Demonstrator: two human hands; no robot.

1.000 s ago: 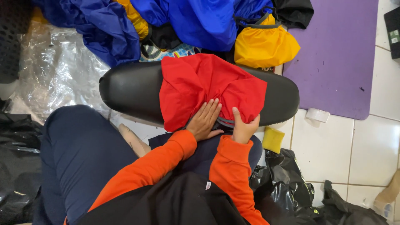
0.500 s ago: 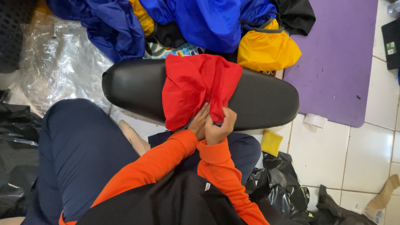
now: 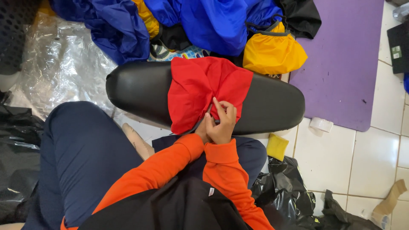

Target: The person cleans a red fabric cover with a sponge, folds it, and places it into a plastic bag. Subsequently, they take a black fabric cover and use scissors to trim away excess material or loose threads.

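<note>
White tiled floor [image 3: 341, 149] seen from the head camera, with a purple mat [image 3: 341, 64] at the far right, crinkled clear plastic [image 3: 59, 68] at the left and a heap of blue cloth [image 3: 213, 25] and a yellow bag [image 3: 272, 53] along the far edge. Across the middle, a long black padded board [image 3: 136, 87]. Draped over its middle, a red cloth [image 3: 200, 89], hanging over the near edge. Both hands together at that near edge: right hand [image 3: 223, 123] on top, fingers [image 3: 219, 106] curled and pinching a red fold; left hand [image 3: 202, 130] mostly hidden, its grip unclear. Looks like folding or gathering under way; next move likely calls for a steady pinch and smoothing along the board.
</note>
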